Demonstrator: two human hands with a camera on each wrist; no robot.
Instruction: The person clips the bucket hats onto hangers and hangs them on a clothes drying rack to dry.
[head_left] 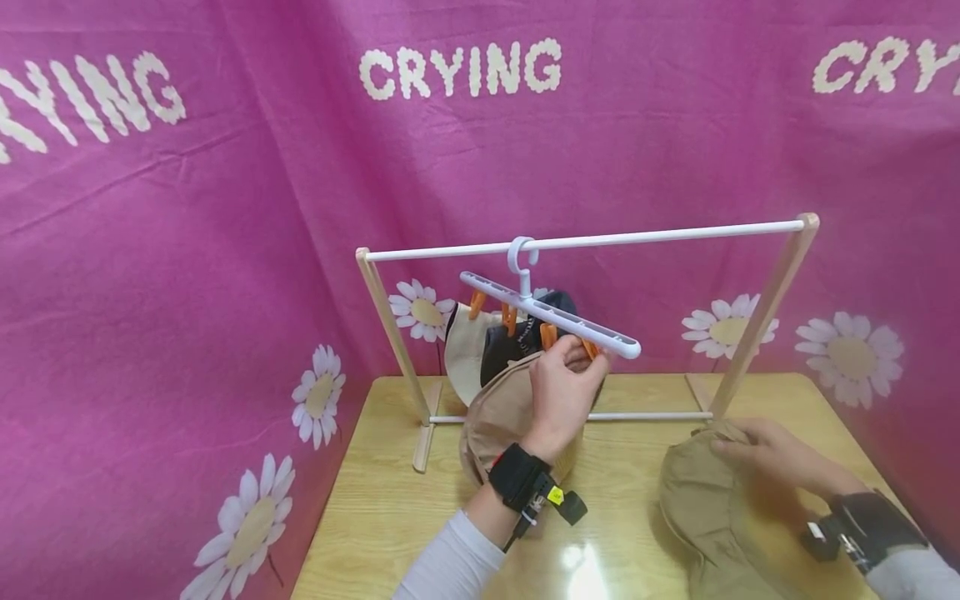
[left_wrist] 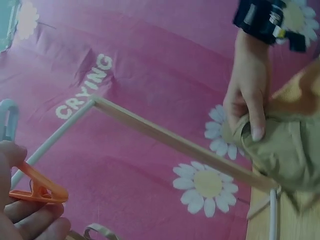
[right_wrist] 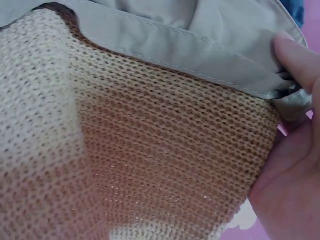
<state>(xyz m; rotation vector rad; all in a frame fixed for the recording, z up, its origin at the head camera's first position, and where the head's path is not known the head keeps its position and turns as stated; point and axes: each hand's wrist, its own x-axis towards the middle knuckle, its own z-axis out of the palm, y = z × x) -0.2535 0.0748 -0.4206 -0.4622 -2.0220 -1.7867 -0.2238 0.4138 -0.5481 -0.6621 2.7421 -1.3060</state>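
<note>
A pale lilac hanger (head_left: pixel 551 315) with several orange clips hangs by its hook from the rack's white bar. At its right end my left hand (head_left: pixel 564 387) pinches an orange clip (left_wrist: pixel 45 192) between thumb and fingers. Below the hanger are a cream hat (head_left: pixel 461 354), a black hat (head_left: pixel 498 354) with lettering and a tan hat (head_left: pixel 495 408), partly covered by that hand. To the right, my right hand (head_left: pixel 780 457) grips the edge of a khaki hat (head_left: pixel 697 492), thumb on top. Close up, knitted fabric (right_wrist: pixel 175 135) shows inside its smooth band (right_wrist: pixel 165 42).
The rack has a white top bar (head_left: pixel 660 237), wooden side posts (head_left: pixel 765 317) and a low white rail (head_left: pixel 652 416). It stands toward the back of a wooden table (head_left: pixel 382 517). Pink cloth (head_left: pixel 637 150) with daisies and lettering surrounds the table at the back and sides.
</note>
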